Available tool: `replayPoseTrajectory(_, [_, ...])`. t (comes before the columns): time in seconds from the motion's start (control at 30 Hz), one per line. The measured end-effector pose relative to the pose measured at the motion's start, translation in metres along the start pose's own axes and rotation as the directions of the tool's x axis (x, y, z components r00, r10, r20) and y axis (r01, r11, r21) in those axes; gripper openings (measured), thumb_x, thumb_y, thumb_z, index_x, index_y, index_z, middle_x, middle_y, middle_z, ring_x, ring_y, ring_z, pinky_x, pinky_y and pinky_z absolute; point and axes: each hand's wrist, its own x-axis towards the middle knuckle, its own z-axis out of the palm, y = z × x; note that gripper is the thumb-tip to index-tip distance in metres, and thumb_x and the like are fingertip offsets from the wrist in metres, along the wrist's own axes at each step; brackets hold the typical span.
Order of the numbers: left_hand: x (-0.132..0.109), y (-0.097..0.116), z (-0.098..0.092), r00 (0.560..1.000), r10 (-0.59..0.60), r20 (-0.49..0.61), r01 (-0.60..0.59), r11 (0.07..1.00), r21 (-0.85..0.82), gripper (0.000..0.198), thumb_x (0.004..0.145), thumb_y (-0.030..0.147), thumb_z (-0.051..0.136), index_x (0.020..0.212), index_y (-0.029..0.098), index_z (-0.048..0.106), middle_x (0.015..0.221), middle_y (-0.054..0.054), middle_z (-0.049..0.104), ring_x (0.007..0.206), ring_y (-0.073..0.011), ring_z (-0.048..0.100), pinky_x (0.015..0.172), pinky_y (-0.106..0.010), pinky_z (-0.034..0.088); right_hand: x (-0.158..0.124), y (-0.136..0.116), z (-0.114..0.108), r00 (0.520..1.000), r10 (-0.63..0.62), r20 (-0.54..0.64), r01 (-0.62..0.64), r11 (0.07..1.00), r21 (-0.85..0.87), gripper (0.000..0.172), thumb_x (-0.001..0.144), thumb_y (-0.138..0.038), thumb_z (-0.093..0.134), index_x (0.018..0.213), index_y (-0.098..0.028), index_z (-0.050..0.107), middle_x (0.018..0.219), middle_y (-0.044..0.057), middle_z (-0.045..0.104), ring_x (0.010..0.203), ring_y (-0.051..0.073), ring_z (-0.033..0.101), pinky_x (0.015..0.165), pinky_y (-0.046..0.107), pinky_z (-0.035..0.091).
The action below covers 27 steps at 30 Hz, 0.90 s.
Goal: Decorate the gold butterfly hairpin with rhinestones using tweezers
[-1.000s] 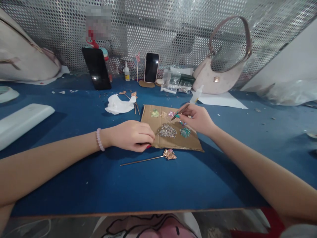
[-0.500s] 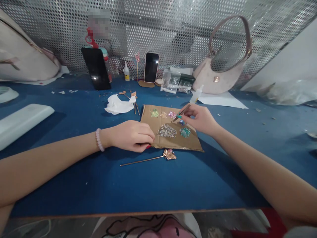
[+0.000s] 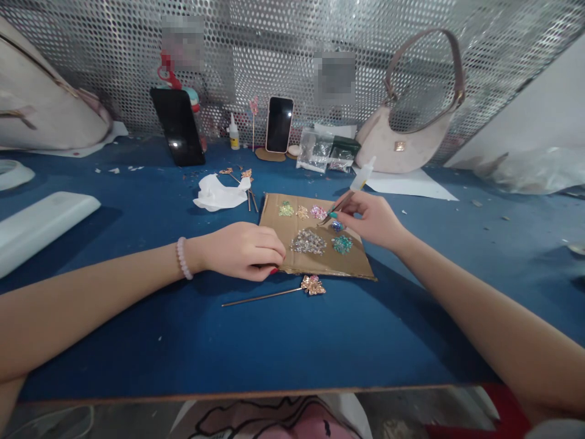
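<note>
My right hand (image 3: 368,216) pinches dark tweezers (image 3: 337,206), their tips low over the cardboard (image 3: 274,213) near the pink gem pile (image 3: 319,211). A glue bottle (image 3: 363,175) stands tilted up just behind that hand. Fingers curled, my left hand (image 3: 247,250) rests at the cardboard's left edge; its fingertips seem to press on that edge. Silver gems (image 3: 309,241), teal gems (image 3: 342,244), green gems (image 3: 286,209), peach gems (image 3: 302,212) and blue gems (image 3: 337,225) lie in piles. A gold hairpin (image 3: 313,285) with a leaf-like head lies in front of the cardboard.
Behind are a black phone (image 3: 177,127), a smaller phone (image 3: 279,124), another glue bottle (image 3: 233,132), plastic bags (image 3: 314,149) and a handbag (image 3: 402,143). White paper (image 3: 219,192) and more hairpins (image 3: 249,189) lie left of the cardboard. A white case (image 3: 46,225) is far left.
My right hand and the tweezers have shifted very slightly, with the tips still over the cardboard. My left hand has not moved.
</note>
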Motion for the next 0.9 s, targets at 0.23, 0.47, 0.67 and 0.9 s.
replayPoseTrajectory(0.23, [0.000, 0.000, 0.000, 1.000, 0.000, 0.000, 0.000, 1.000, 0.003, 0.018, 0.085, 0.015, 0.044, 0.085, 0.016, 0.061, 0.092, -0.006, 0.068, 0.081, -0.0160, 0.061, 0.066, -0.026, 0.050, 0.000, -0.002, 0.000, 1.000, 0.008, 0.012, -0.008, 1.000, -0.015, 0.007, 0.074, -0.024, 0.057, 0.076, -0.017, 0.057, 0.069, 0.004, 0.063, 0.058, 0.014, 0.058, 0.053, 0.030, 0.044])
replayPoseTrajectory(0.47, [0.000, 0.000, 0.001, 1.000, 0.007, -0.011, -0.007, 1.000, 0.001, 0.016, 0.084, 0.015, 0.045, 0.085, 0.015, 0.061, 0.091, -0.006, 0.068, 0.081, -0.0165, 0.061, 0.066, -0.027, 0.050, 0.000, 0.001, 0.001, 1.000, 0.027, -0.009, -0.026, 0.999, 0.028, 0.008, 0.074, -0.024, 0.059, 0.076, -0.017, 0.057, 0.068, 0.003, 0.062, 0.058, 0.014, 0.058, 0.053, 0.029, 0.045])
replayPoseTrajectory(0.67, [0.000, 0.000, 0.000, 1.000, -0.005, 0.008, 0.005, 1.000, -0.009, 0.017, 0.085, 0.015, 0.044, 0.086, 0.016, 0.061, 0.092, -0.006, 0.068, 0.082, -0.0162, 0.061, 0.068, -0.027, 0.050, 0.003, 0.001, 0.005, 0.999, 0.037, -0.015, -0.035, 0.991, 0.127, 0.008, 0.073, -0.023, 0.059, 0.078, -0.017, 0.057, 0.070, 0.003, 0.062, 0.063, 0.015, 0.060, 0.054, 0.029, 0.046])
replayPoseTrajectory(0.9, [0.000, 0.001, 0.001, 1.000, -0.006, 0.001, 0.006, 1.000, 0.009, 0.018, 0.084, 0.016, 0.044, 0.088, 0.017, 0.062, 0.094, -0.007, 0.068, 0.083, -0.0159, 0.061, 0.069, -0.026, 0.050, 0.019, -0.006, 0.014, 1.000, 0.024, -0.010, -0.022, 0.986, 0.165, 0.006, 0.073, -0.022, 0.057, 0.077, -0.018, 0.054, 0.065, 0.002, 0.061, 0.060, 0.015, 0.059, 0.051, 0.028, 0.044])
